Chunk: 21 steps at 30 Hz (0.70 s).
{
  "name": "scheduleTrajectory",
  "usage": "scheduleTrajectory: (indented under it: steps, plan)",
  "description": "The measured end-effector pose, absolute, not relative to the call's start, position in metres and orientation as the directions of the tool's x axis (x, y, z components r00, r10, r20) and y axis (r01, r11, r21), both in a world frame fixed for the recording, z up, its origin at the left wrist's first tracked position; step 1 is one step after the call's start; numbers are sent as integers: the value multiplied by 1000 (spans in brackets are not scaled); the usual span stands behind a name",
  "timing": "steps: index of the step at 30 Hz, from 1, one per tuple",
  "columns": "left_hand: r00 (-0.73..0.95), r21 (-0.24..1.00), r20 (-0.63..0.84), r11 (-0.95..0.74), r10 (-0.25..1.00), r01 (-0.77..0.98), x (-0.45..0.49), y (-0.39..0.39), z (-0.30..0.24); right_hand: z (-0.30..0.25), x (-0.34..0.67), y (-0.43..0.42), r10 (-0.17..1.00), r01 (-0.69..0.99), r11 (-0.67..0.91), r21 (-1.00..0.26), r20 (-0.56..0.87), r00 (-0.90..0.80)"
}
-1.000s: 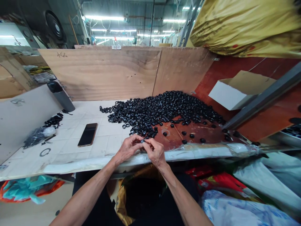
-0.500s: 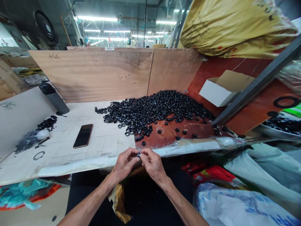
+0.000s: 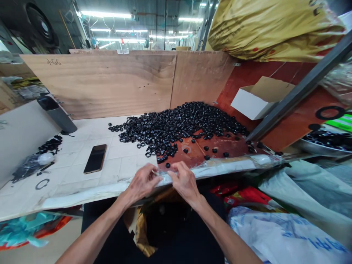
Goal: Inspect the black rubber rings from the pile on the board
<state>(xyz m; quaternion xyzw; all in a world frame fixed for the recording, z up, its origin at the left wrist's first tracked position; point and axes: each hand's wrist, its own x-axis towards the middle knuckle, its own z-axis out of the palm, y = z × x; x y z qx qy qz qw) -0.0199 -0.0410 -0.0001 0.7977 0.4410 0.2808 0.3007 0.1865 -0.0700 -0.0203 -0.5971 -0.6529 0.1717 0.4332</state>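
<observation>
At the front edge of the table, my left hand (image 3: 143,180) is open, its thumb and bent fingers apart, with nothing seen in it. My right hand (image 3: 184,180) faces it across a small gap, also open, thumb and forefinger spread. Just beyond the fingertips a single small black ring (image 3: 168,165) lies on the red-brown board (image 3: 189,157). A large heap of similar black rings (image 3: 187,123) spreads behind it, with several loose ones scattered in front. Below my hands, a yellow bag (image 3: 143,234) with a dark inside hangs open at my lap.
A phone (image 3: 95,158) lies on the white tabletop (image 3: 118,154) to the left. Near the left panel stand a dark bottle (image 3: 61,115) and a plastic bag of black parts (image 3: 27,167). A white box (image 3: 251,102) and a slanted metal post (image 3: 299,90) are on the right.
My hands were together, pinching a small black ring; now they have come apart and moved slightly forward, and that ring is no longer between the fingers.
</observation>
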Motion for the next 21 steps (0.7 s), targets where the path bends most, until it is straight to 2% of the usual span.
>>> scheduleTrajectory:
  steps: [2, 5, 7, 9, 11, 13, 16, 21]
  plan:
    - [388, 664, 283, -471, 877, 581, -12, -15, -1, -22, 188, -47, 911, 704, 295, -646, 411, -4]
    - [453, 599, 318, -547, 833, 584, -3, 14, -11, -33, 183, -25, 907, 719, 357, -596, 405, -115]
    - [444, 634, 300, -525, 844, 568, -1, 21, -20, -41, 179, -22, 897, 711, 367, -600, 431, -99]
    - [382, 765, 240, -417, 892, 492, -3, 22, -25, -45, 178, -26, 889, 670, 370, -644, 454, -54]
    - [332, 918, 143, -250, 933, 308, -5, 19, -24, -45, 180, -29, 893, 562, 371, -739, 450, 3]
    - [347, 994, 50, -81, 937, 76, -6, 16, -16, -41, 183, -29, 905, 385, 364, -848, 419, 68]
    - [421, 984, -28, 99, 907, -148, -6, 13, -3, -32, 187, -23, 912, 132, 381, -915, 395, 107]
    - [379, 941, -113, 222, 918, -256, -5, 12, 9, -28, 184, -15, 932, -17, 355, -935, 352, 88]
